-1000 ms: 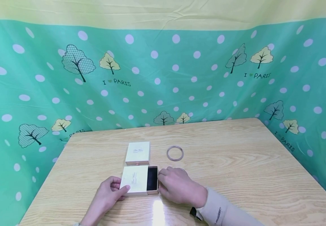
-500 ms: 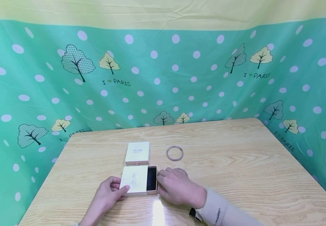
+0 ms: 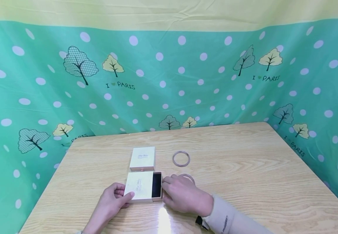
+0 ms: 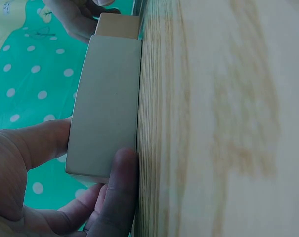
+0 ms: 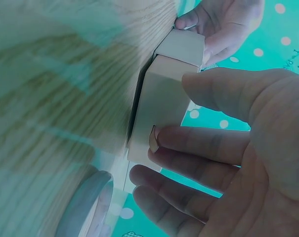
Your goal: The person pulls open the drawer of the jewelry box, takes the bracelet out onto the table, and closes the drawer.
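A white drawer-style gift box (image 3: 139, 185) lies on the table. My left hand (image 3: 113, 198) grips its left end, thumb on top and fingers beneath at the side. The drawer (image 3: 156, 184), lined in black, sticks out at the right. My right hand (image 3: 183, 195) is at the drawer's front, its fingers fairly straight. In the right wrist view the fingertips rest against the front panel (image 5: 166, 94), beside a small pull tab (image 5: 153, 139). Just behind the right hand lies a pale bangle (image 3: 188, 177), partly hidden by it.
A second white gift box (image 3: 143, 158), closed, sits directly behind the first. Another bangle (image 3: 181, 159) lies to its right on the wooden table (image 3: 230, 162). A green dotted curtain (image 3: 169, 81) hangs around the table's back and sides.
The drawer has slid slightly left into its sleeve, with the right hand moving along. More of the nearer bangle shows. The left hand has stayed in place.
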Demonstrator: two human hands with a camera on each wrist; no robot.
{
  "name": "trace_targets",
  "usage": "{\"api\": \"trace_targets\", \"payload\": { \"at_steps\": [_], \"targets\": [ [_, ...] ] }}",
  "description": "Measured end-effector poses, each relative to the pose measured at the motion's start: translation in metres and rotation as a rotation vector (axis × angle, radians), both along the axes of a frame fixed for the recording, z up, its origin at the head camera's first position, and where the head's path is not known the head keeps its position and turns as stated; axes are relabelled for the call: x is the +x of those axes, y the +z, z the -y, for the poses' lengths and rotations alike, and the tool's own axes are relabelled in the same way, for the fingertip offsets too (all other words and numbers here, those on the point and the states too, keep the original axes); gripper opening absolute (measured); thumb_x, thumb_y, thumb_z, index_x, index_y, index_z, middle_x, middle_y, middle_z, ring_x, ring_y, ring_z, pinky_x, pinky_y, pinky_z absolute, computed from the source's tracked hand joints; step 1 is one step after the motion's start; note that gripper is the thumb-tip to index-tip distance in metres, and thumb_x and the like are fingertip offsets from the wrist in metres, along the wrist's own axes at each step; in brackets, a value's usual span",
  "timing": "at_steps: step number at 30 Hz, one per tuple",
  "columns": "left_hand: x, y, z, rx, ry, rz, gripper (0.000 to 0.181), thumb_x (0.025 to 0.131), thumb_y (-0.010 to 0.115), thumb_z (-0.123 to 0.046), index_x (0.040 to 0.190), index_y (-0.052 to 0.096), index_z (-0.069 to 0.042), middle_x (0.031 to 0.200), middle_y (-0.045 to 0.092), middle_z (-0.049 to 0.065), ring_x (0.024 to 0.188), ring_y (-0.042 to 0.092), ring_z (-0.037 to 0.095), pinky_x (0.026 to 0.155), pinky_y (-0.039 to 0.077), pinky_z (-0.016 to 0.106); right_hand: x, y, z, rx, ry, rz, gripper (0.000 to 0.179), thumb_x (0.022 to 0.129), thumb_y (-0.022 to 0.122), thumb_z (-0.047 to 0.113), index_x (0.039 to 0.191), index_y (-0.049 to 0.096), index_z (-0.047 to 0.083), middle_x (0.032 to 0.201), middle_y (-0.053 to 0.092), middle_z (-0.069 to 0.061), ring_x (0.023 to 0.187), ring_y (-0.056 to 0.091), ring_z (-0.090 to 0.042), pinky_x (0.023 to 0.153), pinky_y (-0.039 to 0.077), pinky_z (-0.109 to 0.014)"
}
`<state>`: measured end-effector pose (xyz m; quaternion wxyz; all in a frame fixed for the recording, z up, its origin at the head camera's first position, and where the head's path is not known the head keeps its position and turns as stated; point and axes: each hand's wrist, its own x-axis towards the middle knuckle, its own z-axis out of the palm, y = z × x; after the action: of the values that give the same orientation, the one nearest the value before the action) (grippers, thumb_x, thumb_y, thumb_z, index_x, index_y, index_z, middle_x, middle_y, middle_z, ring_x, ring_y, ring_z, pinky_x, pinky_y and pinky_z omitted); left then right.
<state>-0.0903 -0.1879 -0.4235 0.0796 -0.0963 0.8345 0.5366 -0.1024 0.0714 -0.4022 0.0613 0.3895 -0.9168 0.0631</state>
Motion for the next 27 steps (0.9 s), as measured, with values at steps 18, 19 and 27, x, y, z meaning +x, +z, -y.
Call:
{"api": "trace_targets", "payload": {
  "at_steps": [18,19,27],
  "targets": [
    [-0.0008,-0.0004,0.0006,-0.019,-0.005,0.014,0.043,0.079,0.077,-0.008,0.109,0.052,0.011,0.091,0.052,0.015,0.074,0.058,0.02,0.062,0.057,0.029,0.0013,0.0014,0.0027,-0.02,0.023,0.004,0.011,0.087,0.062,0.027,0.091,0.066,0.017,0.093,0.06,0.007,0.077,0.051,-0.008,0.065,0.045,-0.021],
    [-0.0009,-0.0004,0.0006,-0.02,-0.006,0.013,0.043,0.079,0.077,-0.008,0.109,0.052,0.011,0.091,0.052,0.015,0.074,0.058,0.02,0.061,0.057,0.029,0.0014,0.0015,0.0029,-0.02,0.023,0.005,0.012,0.087,0.062,0.026,0.091,0.066,0.017,0.093,0.06,0.007,0.077,0.051,-0.008,0.065,0.045,-0.021],
    [-0.0009,-0.0012,0.0005,-0.005,-0.003,0.006,0.043,0.078,0.077,-0.007,0.108,0.052,0.012,0.09,0.052,0.015,0.074,0.058,0.02,0.061,0.058,0.03,0.0027,0.0009,0.0043,-0.03,0.029,0.001,0.014,0.086,0.062,0.026,0.093,0.066,0.015,0.093,0.06,0.007,0.076,0.051,-0.008,0.065,0.044,-0.021]
  ]
}}
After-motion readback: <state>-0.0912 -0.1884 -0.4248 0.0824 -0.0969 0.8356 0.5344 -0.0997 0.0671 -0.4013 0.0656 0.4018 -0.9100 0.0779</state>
